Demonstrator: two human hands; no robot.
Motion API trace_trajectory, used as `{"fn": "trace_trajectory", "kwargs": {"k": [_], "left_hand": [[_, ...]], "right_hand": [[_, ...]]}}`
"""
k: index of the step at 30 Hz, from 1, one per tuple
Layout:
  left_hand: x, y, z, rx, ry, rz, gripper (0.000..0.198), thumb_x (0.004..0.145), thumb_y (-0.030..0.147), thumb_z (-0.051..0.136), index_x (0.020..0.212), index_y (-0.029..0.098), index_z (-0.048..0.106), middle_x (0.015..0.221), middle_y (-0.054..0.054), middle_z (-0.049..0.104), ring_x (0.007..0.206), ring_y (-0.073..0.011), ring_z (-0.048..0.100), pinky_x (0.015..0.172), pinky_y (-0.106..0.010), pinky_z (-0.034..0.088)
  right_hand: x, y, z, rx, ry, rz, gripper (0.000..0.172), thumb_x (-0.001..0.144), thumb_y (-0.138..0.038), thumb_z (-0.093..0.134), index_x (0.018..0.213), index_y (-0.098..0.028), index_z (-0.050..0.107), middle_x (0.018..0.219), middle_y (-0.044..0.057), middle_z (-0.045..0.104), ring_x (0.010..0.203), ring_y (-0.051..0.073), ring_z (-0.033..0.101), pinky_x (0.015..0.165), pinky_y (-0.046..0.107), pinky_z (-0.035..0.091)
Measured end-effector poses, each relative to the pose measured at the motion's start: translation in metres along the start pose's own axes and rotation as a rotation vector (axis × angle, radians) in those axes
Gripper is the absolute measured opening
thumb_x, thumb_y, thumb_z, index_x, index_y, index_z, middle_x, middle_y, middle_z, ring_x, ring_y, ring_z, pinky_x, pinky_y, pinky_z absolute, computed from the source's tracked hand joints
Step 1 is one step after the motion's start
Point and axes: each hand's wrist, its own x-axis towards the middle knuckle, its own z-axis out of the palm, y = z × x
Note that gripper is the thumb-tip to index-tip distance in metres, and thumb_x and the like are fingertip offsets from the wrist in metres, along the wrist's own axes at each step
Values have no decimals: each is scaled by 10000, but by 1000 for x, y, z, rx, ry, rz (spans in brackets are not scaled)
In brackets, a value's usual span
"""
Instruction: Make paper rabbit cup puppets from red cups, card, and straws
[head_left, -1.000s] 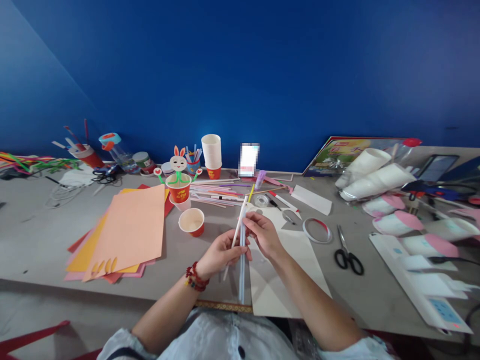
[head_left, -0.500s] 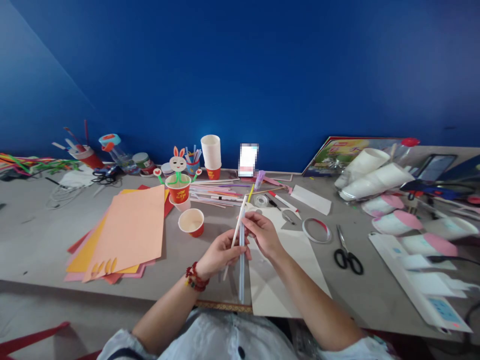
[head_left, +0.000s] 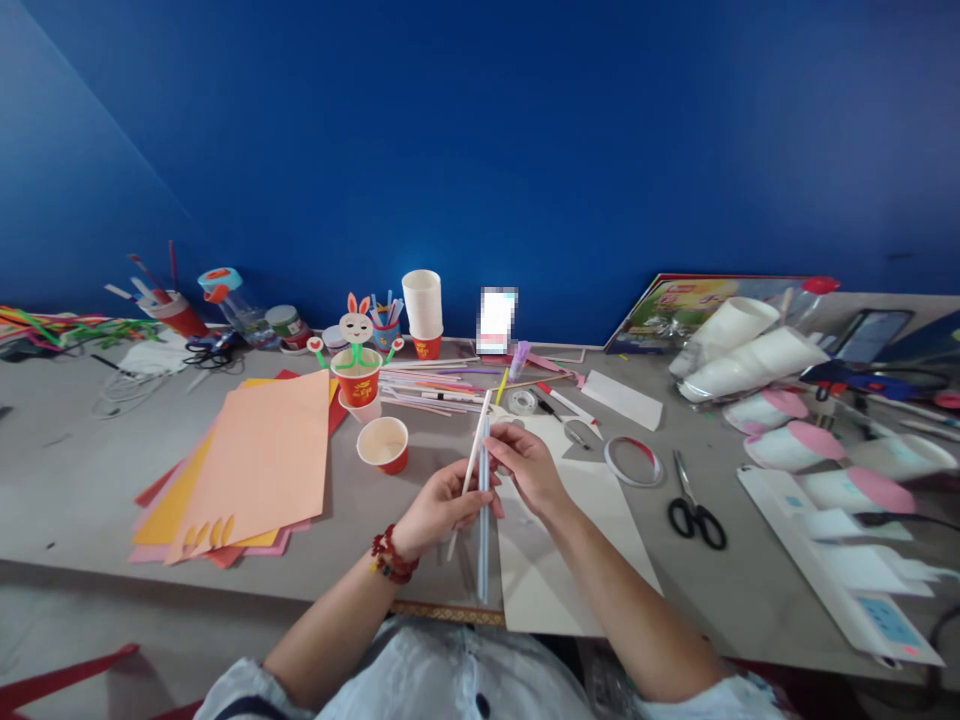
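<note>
My left hand [head_left: 439,508], with a red bead bracelet at its wrist, is closed around a white straw [head_left: 477,437] that slants up and to the right. My right hand [head_left: 527,466] pinches the upper part of light blue straws [head_left: 484,540] that hang almost straight down toward my lap. The two hands meet over a white sheet of paper [head_left: 570,540] at the table's near edge. A red paper cup [head_left: 384,443] stands open just to the left of my hands.
Stacked orange, yellow and pink paper [head_left: 247,465] lies at left. A bunny cup figure [head_left: 357,360], loose straws [head_left: 435,390], a tape ring [head_left: 634,461] and black scissors [head_left: 696,515] surround the hands. White and pink paper cups [head_left: 757,350] crowd the right side.
</note>
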Motion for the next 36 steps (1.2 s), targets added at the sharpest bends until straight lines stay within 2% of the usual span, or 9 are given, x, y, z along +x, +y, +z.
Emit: {"fn": "trace_trajectory", "kwargs": {"k": [6, 11, 20, 24, 26, 29, 33, 35, 36], "left_hand": [[1, -1, 0, 25, 9, 12, 374, 835, 389, 709, 1073, 133, 576, 783, -61, 727, 392, -10, 319, 386, -177, 221], [3, -4, 0, 22, 44, 50, 363, 854, 398, 692, 1040, 165, 486, 828, -63, 732, 365, 0, 327, 372, -168, 207], [3, -5, -1, 12, 71, 29, 369, 838, 453, 695, 978, 171, 503, 713, -7, 679, 361, -2, 290, 370, -170, 199], [3, -5, 0, 10, 148, 17, 392, 778, 462, 752, 891, 155, 537, 603, 61, 549, 390, -6, 277, 382, -172, 189], [4, -5, -2, 13, 182, 24, 409, 749, 471, 775, 873, 148, 557, 548, 96, 443, 401, -11, 275, 393, -173, 185], [5, -3, -6, -8, 223, 35, 420, 727, 474, 790, 837, 152, 545, 579, 85, 463, 414, -10, 288, 404, -175, 181], [5, 1, -10, -41, 236, 36, 425, 714, 467, 800, 826, 157, 531, 648, 50, 556, 411, -4, 301, 400, -175, 180], [5, 3, -10, -62, 229, 34, 417, 718, 455, 799, 828, 158, 529, 659, 44, 573, 402, 0, 294, 397, -175, 173], [5, 4, -9, -75, 225, 36, 409, 721, 446, 798, 829, 157, 528, 658, 44, 575, 397, 3, 288, 394, -174, 169]], "right_hand": [[-1, -8, 2, -48, -8, -25, 219, 742, -362, 794, 856, -197, 706, 685, -25, 631, 553, 110, 547, 501, 232, 453], [-1, -11, -1, -114, -8, -73, 184, 777, -354, 770, 862, -200, 718, 742, -14, 653, 621, 115, 566, 595, 241, 479], [-1, -14, -1, -154, -2, -81, 194, 789, -367, 757, 873, -198, 713, 755, -14, 650, 620, 114, 565, 605, 244, 483], [-3, -24, -1, -187, 12, -86, 209, 803, -372, 748, 908, -194, 717, 764, -6, 667, 579, 106, 580, 560, 236, 485], [-7, -35, -2, -217, 32, -106, 201, 825, -370, 732, 920, -194, 710, 678, -12, 658, 522, 111, 578, 513, 240, 483], [-22, -60, -3, -277, 99, -241, 145, 885, -328, 677, 959, -206, 701, 581, -16, 636, 480, 133, 588, 478, 261, 502], [-51, -88, -6, -380, 286, -682, 120, 890, -192, 650, 970, -246, 721, 903, 48, 705, 623, 168, 675, 545, 322, 570], [-62, -93, -8, -511, 282, -884, 223, 868, -133, 641, 1018, -269, 732, 996, 64, 704, 740, 210, 711, 616, 365, 598], [-66, -92, -9, -590, 234, -950, 282, 860, -109, 628, 1059, -281, 730, 1016, 68, 709, 800, 228, 720, 657, 380, 606]]}}
